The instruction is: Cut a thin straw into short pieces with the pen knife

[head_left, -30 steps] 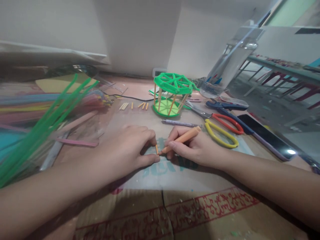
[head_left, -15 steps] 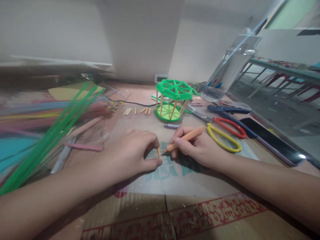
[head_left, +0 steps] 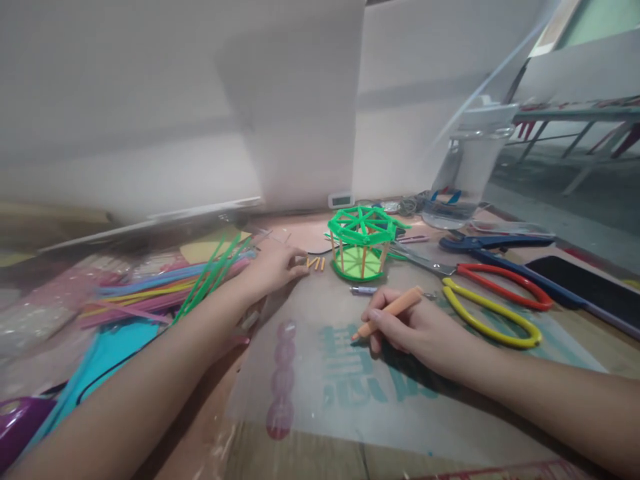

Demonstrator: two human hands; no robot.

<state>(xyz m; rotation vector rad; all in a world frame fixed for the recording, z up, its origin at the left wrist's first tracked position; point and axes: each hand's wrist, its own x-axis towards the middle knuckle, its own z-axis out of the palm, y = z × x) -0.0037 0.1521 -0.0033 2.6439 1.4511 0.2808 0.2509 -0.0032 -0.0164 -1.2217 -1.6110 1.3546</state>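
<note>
Worktable (head_left: 310, 373) bears a green-topped frame (head_left: 361, 230). Right hand (head_left: 400, 327) grips an orange marker (head_left: 387, 313); left hand (head_left: 280, 268) is near small sticks (head_left: 316, 263), its grasp undeterminable.

The pinkish tabletop (head_left: 310, 228) carries a translucent plastic sheet (head_left: 260, 400) printed in teal and pink. Around it I see short orange sticks (head_left: 316, 264), a green openwork drum-shaped frame (head_left: 363, 227) on thin posts, metal scissors (head_left: 490, 327) with red and yellow handles, a black-screened phone (head_left: 590, 287) and a clear bottle (head_left: 463, 167) standing near the wall.
</note>
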